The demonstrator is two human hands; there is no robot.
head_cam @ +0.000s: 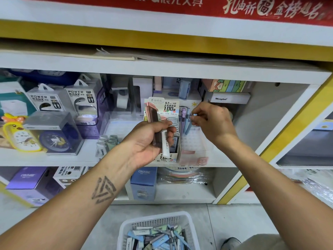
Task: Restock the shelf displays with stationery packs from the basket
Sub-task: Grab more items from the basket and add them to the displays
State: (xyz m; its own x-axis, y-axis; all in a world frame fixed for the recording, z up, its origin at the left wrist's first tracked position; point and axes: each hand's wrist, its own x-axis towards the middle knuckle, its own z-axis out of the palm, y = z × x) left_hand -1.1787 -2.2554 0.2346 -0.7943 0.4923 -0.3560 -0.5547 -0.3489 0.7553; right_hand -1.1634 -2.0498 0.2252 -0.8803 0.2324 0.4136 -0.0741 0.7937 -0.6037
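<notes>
Several packs (158, 121) gripped in the left hand (147, 139) at the shelf's front edge; right hand (210, 120) pinches one small pack (194, 115) beside the display box (168, 109). Basket (187, 219) below remains well stocked: restocking likely midway.

We see white mesh basket (187, 221) w/ blue, grey, green packs (158, 239); yellow-trim white shelf (162, 71); red banner (216, 6)
</notes>
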